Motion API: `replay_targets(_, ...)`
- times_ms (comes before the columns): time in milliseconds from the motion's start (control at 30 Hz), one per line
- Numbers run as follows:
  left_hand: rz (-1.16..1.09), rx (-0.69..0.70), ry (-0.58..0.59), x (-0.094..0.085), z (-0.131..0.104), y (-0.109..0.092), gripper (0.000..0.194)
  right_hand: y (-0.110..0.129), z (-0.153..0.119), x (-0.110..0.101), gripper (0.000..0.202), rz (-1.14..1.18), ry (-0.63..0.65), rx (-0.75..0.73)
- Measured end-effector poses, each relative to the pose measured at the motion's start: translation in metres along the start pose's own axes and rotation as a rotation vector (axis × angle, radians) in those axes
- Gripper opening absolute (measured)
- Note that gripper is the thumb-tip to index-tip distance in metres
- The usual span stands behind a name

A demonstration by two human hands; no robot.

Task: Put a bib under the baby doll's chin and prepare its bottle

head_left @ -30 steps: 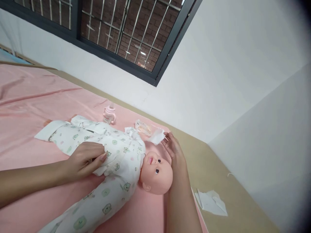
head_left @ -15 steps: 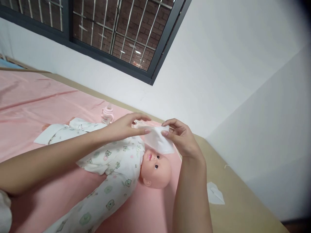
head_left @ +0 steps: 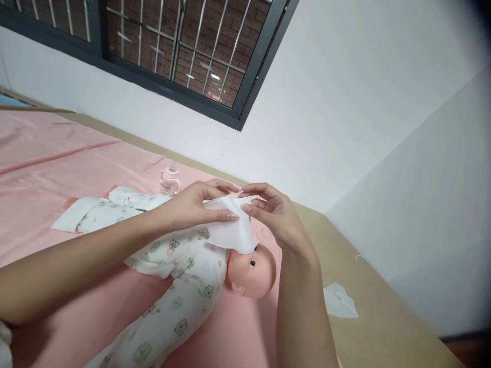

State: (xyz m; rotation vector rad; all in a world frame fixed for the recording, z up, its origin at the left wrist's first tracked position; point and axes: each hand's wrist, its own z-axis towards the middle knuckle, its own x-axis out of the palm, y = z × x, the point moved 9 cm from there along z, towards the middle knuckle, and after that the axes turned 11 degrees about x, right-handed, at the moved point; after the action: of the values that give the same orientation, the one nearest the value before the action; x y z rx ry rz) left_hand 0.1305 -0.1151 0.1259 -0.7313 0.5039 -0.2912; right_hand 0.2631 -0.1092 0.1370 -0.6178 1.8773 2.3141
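Note:
A white tissue hangs between my two hands, covering the lower face of a baby doll. My left hand has its thumb across the front of the tissue and its fingers behind the upper edge. With thumb and fingers, my right hand pinches the tissue's upper right part. The doll lies on its back in a white printed outfit, head to the right. One of its eyes shows beside the tissue; its mouth is hidden.
A pink baby bottle stands behind the doll on a pink sheet. Another white tissue lies on the tan surface at right. A dark-framed barred window is set in the white wall behind.
My hands have come closer together, the right one shifting left. The tissue has moved left and slightly lower, now hiding the doll's mouth.

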Motion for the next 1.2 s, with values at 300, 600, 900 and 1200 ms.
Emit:
replay_targets(300, -0.141, -0.143, -0.174, -0.008, -0.008, 0.005, 0.031, -0.008, 0.005, -0.010, 0.033, 0.017, -0.095, 0.015)
replay_targets(600, 0.111, -0.179, 0.136, 0.048, -0.012, 0.036, 0.024, -0.105, 0.040, -0.069, 0.038, 0.273, -0.240, 0.158)
replay_targets(900, 0.426, -0.094, 0.261, 0.069, -0.017, 0.048, 0.031, -0.208, 0.041, -0.077, 0.031, 0.400, -0.298, 0.410)
replay_targets(1200, 0.520, -0.027, 0.284, 0.070, -0.016, 0.045, 0.020, -0.245, 0.043, -0.057, 0.017, 0.447, -0.242, 0.520)
